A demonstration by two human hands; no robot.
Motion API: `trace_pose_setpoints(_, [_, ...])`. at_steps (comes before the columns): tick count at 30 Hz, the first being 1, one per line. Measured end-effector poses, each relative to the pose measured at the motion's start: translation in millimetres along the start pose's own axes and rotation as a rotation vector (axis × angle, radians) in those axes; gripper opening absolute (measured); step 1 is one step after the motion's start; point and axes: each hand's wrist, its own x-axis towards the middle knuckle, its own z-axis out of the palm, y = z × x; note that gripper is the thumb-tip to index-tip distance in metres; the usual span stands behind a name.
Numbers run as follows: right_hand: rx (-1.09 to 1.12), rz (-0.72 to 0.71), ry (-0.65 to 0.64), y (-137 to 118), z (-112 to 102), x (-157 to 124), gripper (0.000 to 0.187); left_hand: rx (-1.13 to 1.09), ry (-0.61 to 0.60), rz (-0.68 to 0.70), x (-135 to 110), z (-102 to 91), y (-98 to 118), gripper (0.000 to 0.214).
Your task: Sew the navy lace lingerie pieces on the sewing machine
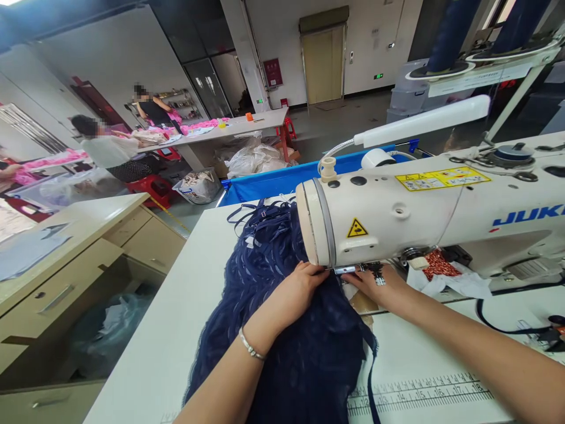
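Observation:
A navy lace garment [304, 353] with thin straps lies bunched across the table, running up under the head of a white sewing machine [379, 218]. My left hand [298, 294], a silver bracelet at its wrist, presses its closed fingers on the cloth just left of the needle area. On the other side, my right hand [382, 285] reaches in close to the presser foot, its fingers closed at the edge of the cloth and partly hidden behind machine parts. The needle itself is not plainly visible. A loose navy strap [373, 371] hangs down toward me.
A printed ruler scale [424, 396] runs along the front of the white table [163, 330]. Left stands a drawer cabinet [75, 265] with an open drawer. A blue cloth bin [265, 185] is behind the table. Two people work at a long bench [238, 126] farther back.

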Motion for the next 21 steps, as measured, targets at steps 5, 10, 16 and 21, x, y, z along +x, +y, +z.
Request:
trace_pose_setpoints(5, [0.021,0.012,-0.022,-2.9,-5.1,-2.5,0.031,-0.004,-0.001,-0.001,0.4,0.0,0.5,0.049])
trace_pose_setpoints(10, [0.042,-0.012,0.078,2.4,2.7,-1.8,0.030,-0.008,0.014,0.010,-0.2,1.4,-1.0,0.050])
trace_pose_setpoints(16, [-0.024,-0.148,0.289,9.4,15.4,1.7,0.024,0.016,0.009,0.028,1.0,2.9,-2.1,0.053])
trace_pose_setpoints(21, [-0.076,-0.197,0.412,13.9,28.8,8.3,0.020,0.009,0.020,0.039,2.5,4.2,-4.2,0.052])
